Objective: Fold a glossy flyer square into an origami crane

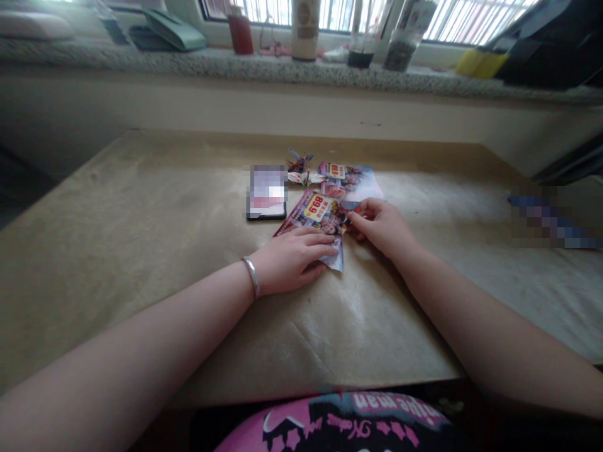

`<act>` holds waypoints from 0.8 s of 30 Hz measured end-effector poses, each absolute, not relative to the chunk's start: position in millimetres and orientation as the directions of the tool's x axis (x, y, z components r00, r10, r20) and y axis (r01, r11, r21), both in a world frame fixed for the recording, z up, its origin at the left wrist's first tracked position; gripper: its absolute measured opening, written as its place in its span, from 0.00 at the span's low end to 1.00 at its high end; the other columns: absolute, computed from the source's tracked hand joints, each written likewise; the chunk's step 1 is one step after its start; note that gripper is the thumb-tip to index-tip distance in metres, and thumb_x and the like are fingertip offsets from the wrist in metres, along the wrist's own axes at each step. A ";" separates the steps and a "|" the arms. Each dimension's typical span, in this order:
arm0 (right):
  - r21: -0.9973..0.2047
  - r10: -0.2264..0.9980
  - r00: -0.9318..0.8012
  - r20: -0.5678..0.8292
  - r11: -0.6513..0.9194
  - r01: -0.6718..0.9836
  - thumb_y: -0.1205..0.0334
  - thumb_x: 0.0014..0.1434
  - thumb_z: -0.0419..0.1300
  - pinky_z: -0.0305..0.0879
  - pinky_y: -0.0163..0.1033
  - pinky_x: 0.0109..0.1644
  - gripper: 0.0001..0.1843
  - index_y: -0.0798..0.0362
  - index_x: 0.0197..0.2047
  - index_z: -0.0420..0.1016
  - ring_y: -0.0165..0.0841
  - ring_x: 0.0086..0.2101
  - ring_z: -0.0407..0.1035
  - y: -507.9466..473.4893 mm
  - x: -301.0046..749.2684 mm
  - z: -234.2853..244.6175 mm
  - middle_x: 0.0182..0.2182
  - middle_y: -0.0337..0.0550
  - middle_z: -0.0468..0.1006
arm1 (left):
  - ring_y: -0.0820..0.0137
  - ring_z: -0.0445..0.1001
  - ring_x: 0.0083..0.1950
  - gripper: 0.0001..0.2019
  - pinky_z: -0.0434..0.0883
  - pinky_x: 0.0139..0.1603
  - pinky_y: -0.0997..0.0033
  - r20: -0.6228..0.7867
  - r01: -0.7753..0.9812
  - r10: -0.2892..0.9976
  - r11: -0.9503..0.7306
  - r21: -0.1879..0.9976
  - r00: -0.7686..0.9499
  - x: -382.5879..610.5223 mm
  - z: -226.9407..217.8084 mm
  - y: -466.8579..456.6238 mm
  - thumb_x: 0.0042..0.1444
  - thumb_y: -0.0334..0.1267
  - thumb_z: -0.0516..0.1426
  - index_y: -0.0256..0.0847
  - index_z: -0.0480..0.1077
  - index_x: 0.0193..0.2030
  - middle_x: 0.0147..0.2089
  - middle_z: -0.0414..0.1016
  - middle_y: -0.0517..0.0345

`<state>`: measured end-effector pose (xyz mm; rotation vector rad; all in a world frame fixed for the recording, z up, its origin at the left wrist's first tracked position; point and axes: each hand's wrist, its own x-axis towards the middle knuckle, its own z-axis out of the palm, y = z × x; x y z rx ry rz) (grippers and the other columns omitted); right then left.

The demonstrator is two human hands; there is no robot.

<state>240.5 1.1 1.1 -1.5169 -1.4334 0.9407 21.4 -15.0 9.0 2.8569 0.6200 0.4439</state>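
Observation:
A colourful printed sheet of paper (pixel 316 207), with a yellow price box, lies on the table in front of me at a slant. My left hand (pixel 301 254) rests flat across its lower part, fingers stretched out; a silver bangle circles that wrist. At the sheet's right edge, my right hand (pixel 370 221) pinches a coloured part of the paper between thumb and fingers. Just behind lies a second printed paper (pixel 351 182) with a similar price box. Beside it sit small folded paper pieces (pixel 300 168), their exact shapes unclear.
A phone (pixel 267 193) with a blurred screen lies left of the papers. The table (pixel 164 251) has a tan cover. Bottles and jars, among them a red container (pixel 240 31), line the stone windowsill (pixel 264 66). A blurred blue item (pixel 556 220) is at far right.

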 end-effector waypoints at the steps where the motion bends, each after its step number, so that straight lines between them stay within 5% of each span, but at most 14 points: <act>1: -0.926 0.997 0.070 0.012 -0.015 0.376 0.57 0.51 0.63 0.62 0.30 0.18 0.12 0.51 0.27 0.63 0.27 0.19 0.68 1.5 240.3 0.3 0.21 0.38 0.75 | 0.59 0.66 0.61 0.17 0.66 0.63 0.53 0.247 0.377 0.430 -0.896 0.236 0.868 21.6 9.2 -15.1 0.62 0.37 0.52 0.38 0.69 0.55 0.60 0.69 0.49; 9: -0.939 0.997 0.076 -0.008 -0.034 0.343 0.60 0.44 0.68 0.62 0.30 0.20 0.17 0.51 0.29 0.61 0.26 0.17 0.67 2.4 239.9 -2.1 0.19 0.34 0.74 | 0.61 0.67 0.61 0.18 0.66 0.63 0.57 0.259 0.389 0.452 -0.884 0.259 0.853 21.4 8.9 -15.4 0.60 0.34 0.53 0.38 0.68 0.57 0.60 0.69 0.47; 24: -0.906 0.999 0.044 -0.023 -0.039 0.421 0.67 0.43 0.64 0.61 0.34 0.21 0.11 0.50 0.27 0.64 0.29 0.18 0.65 -5.6 234.4 2.2 0.16 0.31 0.70 | 0.61 0.70 0.58 0.17 0.67 0.61 0.59 0.277 0.369 0.445 -0.884 0.286 0.851 21.2 5.2 -13.8 0.61 0.34 0.52 0.35 0.70 0.55 0.58 0.71 0.46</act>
